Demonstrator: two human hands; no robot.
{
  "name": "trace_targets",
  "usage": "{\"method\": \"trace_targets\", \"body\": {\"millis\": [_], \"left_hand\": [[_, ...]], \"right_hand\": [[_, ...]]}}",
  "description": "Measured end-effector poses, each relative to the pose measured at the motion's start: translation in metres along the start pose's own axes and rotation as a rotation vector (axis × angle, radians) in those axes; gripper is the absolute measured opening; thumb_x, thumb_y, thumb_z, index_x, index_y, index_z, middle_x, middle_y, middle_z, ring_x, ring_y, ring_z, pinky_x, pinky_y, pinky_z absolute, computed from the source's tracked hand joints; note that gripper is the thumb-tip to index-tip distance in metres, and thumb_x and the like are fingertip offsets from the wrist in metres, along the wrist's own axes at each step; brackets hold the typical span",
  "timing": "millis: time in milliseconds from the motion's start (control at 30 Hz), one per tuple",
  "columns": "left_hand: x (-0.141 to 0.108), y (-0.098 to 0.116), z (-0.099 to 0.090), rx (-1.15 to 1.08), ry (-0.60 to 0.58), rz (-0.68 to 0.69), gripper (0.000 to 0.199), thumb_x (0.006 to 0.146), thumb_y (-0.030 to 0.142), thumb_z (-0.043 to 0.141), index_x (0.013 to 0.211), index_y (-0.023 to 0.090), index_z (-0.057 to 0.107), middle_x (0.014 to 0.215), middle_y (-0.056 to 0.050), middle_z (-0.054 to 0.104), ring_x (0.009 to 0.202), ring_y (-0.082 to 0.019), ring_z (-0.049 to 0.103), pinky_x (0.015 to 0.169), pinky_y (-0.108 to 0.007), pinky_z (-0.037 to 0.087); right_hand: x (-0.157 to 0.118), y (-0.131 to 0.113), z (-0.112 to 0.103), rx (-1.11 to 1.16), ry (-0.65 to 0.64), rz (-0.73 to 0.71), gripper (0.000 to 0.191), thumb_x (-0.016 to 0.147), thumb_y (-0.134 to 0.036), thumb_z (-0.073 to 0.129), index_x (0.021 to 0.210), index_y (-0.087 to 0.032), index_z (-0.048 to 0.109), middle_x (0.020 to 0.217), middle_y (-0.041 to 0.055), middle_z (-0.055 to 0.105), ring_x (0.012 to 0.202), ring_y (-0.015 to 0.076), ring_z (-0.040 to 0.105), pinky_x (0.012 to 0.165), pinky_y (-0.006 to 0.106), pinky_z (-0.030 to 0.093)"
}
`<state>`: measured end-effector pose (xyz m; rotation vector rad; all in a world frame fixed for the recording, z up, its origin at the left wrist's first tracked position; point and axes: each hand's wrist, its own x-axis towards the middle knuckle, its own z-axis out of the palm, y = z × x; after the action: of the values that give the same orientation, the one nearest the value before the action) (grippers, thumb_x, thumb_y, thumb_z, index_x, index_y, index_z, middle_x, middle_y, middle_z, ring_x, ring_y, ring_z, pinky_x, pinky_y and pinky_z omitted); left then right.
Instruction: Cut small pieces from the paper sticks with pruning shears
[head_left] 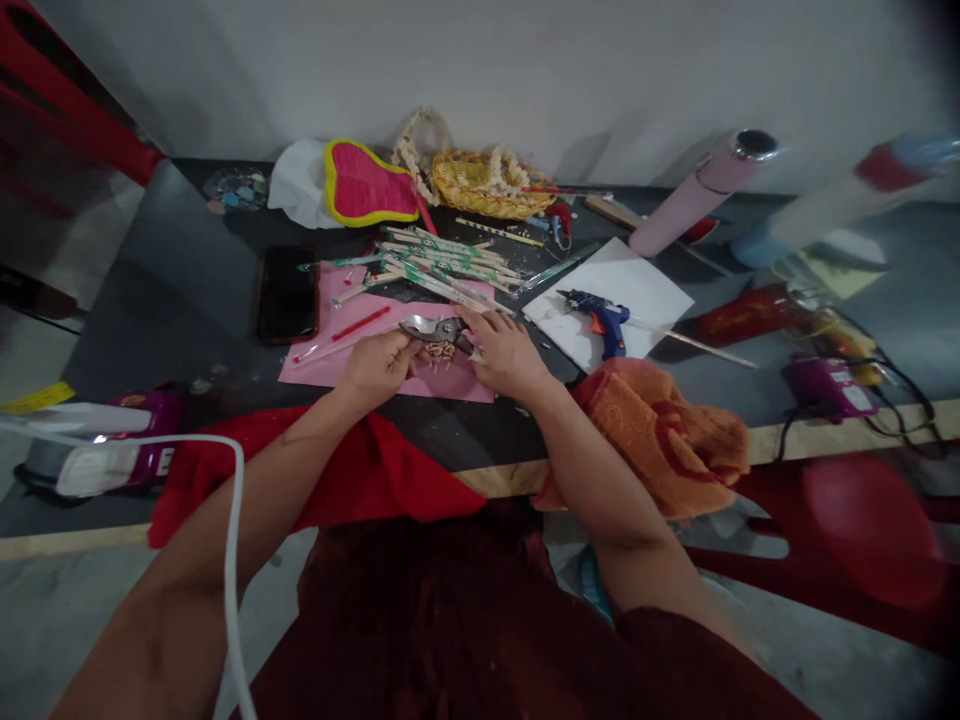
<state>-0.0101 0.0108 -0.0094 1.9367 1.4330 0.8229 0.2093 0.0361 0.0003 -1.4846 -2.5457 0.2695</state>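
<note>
Pruning shears point(437, 331) are clenched in the left hand point(377, 366), held over a small heap of wooden bits point(441, 353) on pink paper point(315, 372) at the middle of the bench point(154, 335). The right hand point(504, 352) comes in from four o'clock with its fingers on the far end of the shears, though how firmly it holds them cannot be told. If the shears slipped or the blades closed unevenly, a fingertip could be nicked or the bits scattered off the paper. A white cable point(234, 540) crosses the left arm at seven o'clock and could snag it, while a glue gun point(600, 318) on a white board point(611, 300) at three o'clock could burn a wrist if hot. The count is one pair of shears, one heap, one phone point(287, 295), one glue gun, one basket point(480, 185) and roughly a dozen overlapping paper-wrapped chopsticks point(431, 265) at twelve o'clock.
</note>
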Motion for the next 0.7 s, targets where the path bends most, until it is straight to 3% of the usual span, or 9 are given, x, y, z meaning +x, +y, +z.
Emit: {"method": "trace_targets", "body": {"millis": [433,600,700], "left_hand": [[-0.004,0.009,-0.004,-0.095,0.071,0.015,0.034,0.092,0.037,0.041,0.079,0.016,0.064,0.059,-0.001,0.067,0.051,-0.011,0.062,0.052,-0.02,0.046],[-0.002,0.004,-0.001,-0.074,0.088,-0.015,0.031,0.09,0.039,0.045,0.08,0.018,0.064,0.061,-0.001,0.068,0.052,-0.012,0.063,0.052,-0.021,0.046],[-0.001,0.005,-0.003,-0.039,0.026,0.012,0.035,0.092,0.038,0.041,0.079,0.017,0.066,0.058,0.0,0.067,0.052,-0.012,0.063,0.052,-0.021,0.045]], "right_hand": [[-0.004,-0.017,-0.004,0.044,0.001,0.04,0.059,0.083,-0.023,0.046,0.141,-0.027,0.035,0.119,0.008,0.06,0.102,0.0242,0.059,0.085,0.034,0.047],[-0.002,-0.015,0.001,-0.008,0.02,0.042,0.063,0.08,-0.023,0.049,0.142,-0.024,0.035,0.125,0.0109,0.056,0.111,0.0271,0.053,0.09,0.039,0.044],[0.001,-0.009,0.002,-0.025,0.015,0.005,0.067,0.079,-0.022,0.05,0.144,-0.023,0.033,0.132,0.0114,0.051,0.118,0.0287,0.048,0.094,0.042,0.041]]}}
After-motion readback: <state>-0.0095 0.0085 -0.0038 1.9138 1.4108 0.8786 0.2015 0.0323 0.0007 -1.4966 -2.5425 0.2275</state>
